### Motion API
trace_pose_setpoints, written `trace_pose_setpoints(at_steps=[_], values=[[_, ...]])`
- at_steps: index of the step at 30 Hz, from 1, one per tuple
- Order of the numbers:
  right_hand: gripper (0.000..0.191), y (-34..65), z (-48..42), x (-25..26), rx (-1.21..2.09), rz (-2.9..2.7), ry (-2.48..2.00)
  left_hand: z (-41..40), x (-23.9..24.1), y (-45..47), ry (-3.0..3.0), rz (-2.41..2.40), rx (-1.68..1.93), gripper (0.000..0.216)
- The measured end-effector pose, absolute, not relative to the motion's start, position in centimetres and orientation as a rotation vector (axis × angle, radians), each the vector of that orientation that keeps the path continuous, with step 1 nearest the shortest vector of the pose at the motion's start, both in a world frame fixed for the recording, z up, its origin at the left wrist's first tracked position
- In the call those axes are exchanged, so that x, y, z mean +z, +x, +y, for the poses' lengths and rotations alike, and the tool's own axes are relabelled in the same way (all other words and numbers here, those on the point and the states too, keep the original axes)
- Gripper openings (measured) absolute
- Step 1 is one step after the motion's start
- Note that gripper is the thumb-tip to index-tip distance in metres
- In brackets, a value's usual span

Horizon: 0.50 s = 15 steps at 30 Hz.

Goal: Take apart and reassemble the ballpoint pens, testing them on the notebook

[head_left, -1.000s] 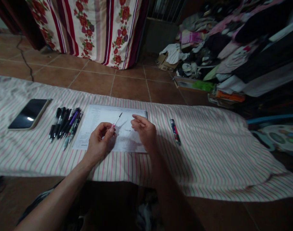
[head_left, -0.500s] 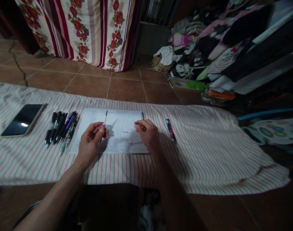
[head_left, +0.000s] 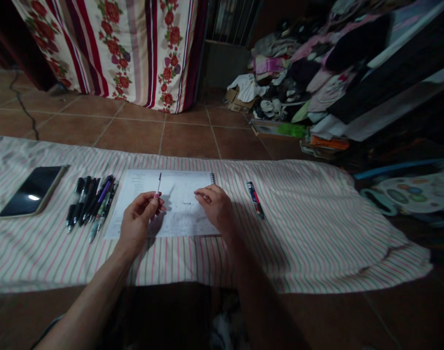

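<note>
My left hand point(head_left: 144, 214) pinches a slim pen point(head_left: 158, 185) upright between thumb and fingers. Its pink lower part is at the fingertips, and a thin pale shaft with a dark tip points up. Below it lies a white spiral-bound notebook point(head_left: 134, 218), open on the cloth, with print along its left side. A small dark mark or piece point(head_left: 187, 203) shows on the page between my hands. Over the notebook's right side my right hand point(head_left: 216, 206) has thumb and fingers pressed together; whatever is in them is hidden. Right of that hand rests a dark pen with red and blue patterning point(head_left: 255, 200).
A bundle of pens point(head_left: 91, 201) and a phone point(head_left: 32, 191) lie to the left on the striped cloth point(head_left: 316, 223). Beyond are a floral curtain point(head_left: 134, 53), a tiled floor and a heap of clothes point(head_left: 280, 63). A painted pale stool or chair point(head_left: 415, 194) stands at right.
My right hand has moved slightly left over the page, closer to my left hand. The left hand keeps its hold on the pen. The whole view has shifted slightly.
</note>
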State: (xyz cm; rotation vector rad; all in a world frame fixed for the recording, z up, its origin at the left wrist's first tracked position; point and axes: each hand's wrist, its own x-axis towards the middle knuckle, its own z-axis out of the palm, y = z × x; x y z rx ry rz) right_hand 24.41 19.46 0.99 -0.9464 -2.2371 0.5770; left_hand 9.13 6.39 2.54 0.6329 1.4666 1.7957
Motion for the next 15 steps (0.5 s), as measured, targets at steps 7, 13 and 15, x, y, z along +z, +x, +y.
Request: trace_pose_setpoints(at_steps=[7,13,15], values=[[0.011,23.6,18.4,0.9,0.42,-2.391,-0.914,6.8,2.4,10.0,0.525,1.363,1.796,0.034],[0.011,23.1,17.7,1.6,0.392,-2.518,-0.924,6.7,3.0,10.8,0.412,1.296,1.78,0.035],[0.01,22.9,17.6,1.6,0.383,-2.541,-0.94,6.7,3.3,11.0,0.369,1.274,1.776,0.036]])
